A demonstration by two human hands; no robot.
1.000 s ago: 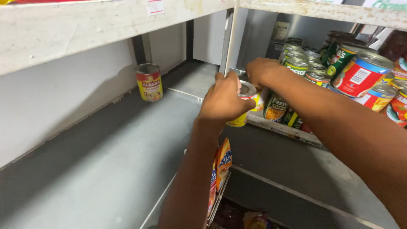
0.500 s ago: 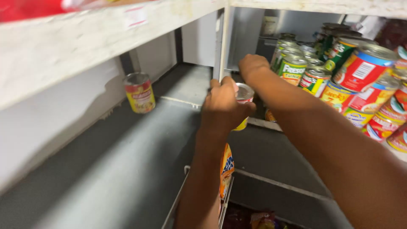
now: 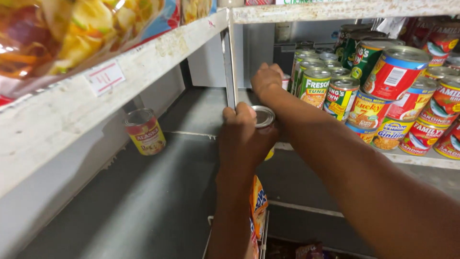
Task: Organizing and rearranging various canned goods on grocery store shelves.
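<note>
My left hand (image 3: 243, 139) reaches up from below and is closed around a small can with a silver lid (image 3: 264, 116). A bit of the can's yellow label shows under my palm. It is held at the front edge of the right shelf, beside a white upright post (image 3: 231, 62). My right hand (image 3: 266, 79) stretches farther back, knuckles up, against the rows of stacked cans (image 3: 330, 91). A small can (image 3: 286, 81) peeks out beside it. Its fingers are hidden, so I cannot tell whether it grips anything.
A lone red-and-yellow can (image 3: 145, 131) stands on the grey left shelf (image 3: 143, 201). Many cans are piled on the right shelf (image 3: 397, 105). A white upper shelf board (image 3: 72, 105) with a price tag carries snack bags (image 3: 72, 29). Packets (image 3: 258, 206) hang below.
My right hand has left the held can and moved back toward the stacked cans. The left hand keeps its grip on the can. The view has shifted closer and lower.
</note>
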